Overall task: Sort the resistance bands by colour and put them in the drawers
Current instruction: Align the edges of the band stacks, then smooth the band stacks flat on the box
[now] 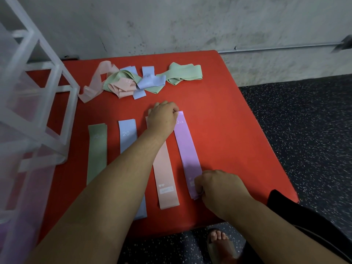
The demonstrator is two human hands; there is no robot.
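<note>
Four flat bands lie side by side on the red mat (228, 119): a green band (96, 151), a blue band (127, 138), a pink band (165, 176) and a purple band (187, 151). My left hand (162, 117) pinches the far end of the purple band. Its near end is gripped by my right hand (221, 189). My left forearm crosses over the blue and pink bands. A tangled pile of pink, green and blue bands (133, 80) lies at the far side of the mat.
A translucent plastic drawer unit (32, 103) stands at the left, partly on the mat. A grey wall rises behind. Dark speckled floor (304, 130) lies to the right. My sandalled foot (219, 242) shows below the mat's near edge.
</note>
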